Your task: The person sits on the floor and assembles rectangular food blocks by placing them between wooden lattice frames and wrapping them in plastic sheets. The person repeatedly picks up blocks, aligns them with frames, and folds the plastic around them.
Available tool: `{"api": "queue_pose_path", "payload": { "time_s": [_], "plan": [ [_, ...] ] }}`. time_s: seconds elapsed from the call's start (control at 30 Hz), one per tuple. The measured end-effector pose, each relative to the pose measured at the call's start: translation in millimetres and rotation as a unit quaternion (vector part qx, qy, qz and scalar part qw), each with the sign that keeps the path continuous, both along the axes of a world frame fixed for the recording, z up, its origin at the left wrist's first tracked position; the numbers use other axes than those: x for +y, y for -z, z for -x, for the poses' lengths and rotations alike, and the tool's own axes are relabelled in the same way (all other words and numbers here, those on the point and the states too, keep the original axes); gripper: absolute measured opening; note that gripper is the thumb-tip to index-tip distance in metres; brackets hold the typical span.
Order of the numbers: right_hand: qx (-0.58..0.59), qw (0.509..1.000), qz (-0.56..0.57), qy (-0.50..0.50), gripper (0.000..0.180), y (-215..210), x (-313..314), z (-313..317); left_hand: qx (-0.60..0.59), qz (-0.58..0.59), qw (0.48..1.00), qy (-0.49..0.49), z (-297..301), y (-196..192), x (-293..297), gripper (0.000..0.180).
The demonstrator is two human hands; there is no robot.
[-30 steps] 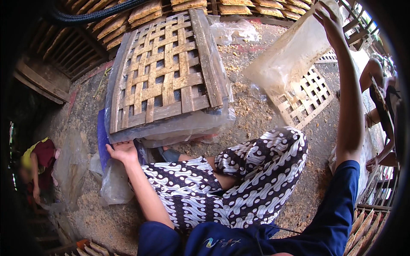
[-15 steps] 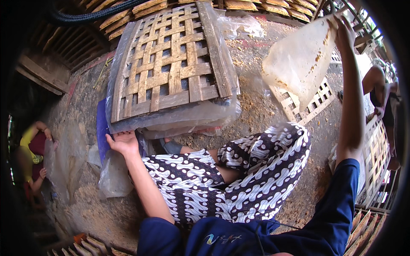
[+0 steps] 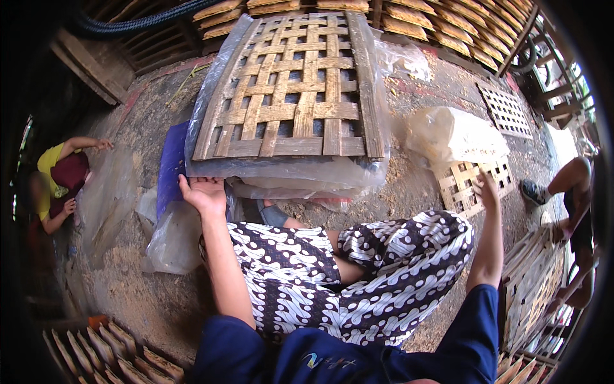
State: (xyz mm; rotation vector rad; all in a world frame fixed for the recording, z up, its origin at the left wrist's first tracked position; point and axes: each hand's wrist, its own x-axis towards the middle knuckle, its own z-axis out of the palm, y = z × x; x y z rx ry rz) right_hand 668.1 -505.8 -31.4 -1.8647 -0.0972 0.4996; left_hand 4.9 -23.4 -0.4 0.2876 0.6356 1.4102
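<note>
I sit on the ground with patterned trousers over my bent legs. My left hand (image 3: 203, 192) rests with fingers spread at the near left corner of a stack of clear plastic sheets (image 3: 300, 176) topped by a woven bamboo tray (image 3: 300, 89). My right hand (image 3: 487, 190) is stretched out to the right, fingers apart, holding nothing, just above a small bamboo lattice (image 3: 470, 185). A crumpled clear plastic sheet (image 3: 451, 134) lies on that lattice beyond the fingers.
A blue sheet (image 3: 171, 165) and loose plastic (image 3: 173, 237) lie left of the stack. A person in yellow (image 3: 54, 176) crouches at far left handling plastic. Another person's legs (image 3: 569, 192) are at right, beside more bamboo trays (image 3: 531, 281). Sawdust covers the ground.
My right hand has come down from high at the right and let go of the plastic sheet, which now lies on the small lattice. My left hand stays at the stack's corner.
</note>
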Motion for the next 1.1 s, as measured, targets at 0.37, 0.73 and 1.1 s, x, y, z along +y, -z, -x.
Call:
{"api": "queue_pose_path", "payload": {
  "time_s": [0.37, 0.73, 1.1],
  "plan": [
    [0.091, 0.988, 0.008, -0.125, 0.07, 4.5, 90.9, 74.8, 0.033, -0.049, 0.998, 0.018, -2.1, -20.9, -13.6, 0.062],
    [0.121, 0.981, -0.148, 0.034, 0.037, 7.3, 114.3, 48.7, 0.011, -0.036, 0.999, 0.025, -4.7, -22.5, -13.2, 0.063],
    [-0.059, 0.94, -0.246, -0.227, 0.035, -252.8, 308.7, 40.2, 0.005, -0.048, 0.999, 0.014, 4.0, -26.7, -12.5, 0.067]
  ]
}}
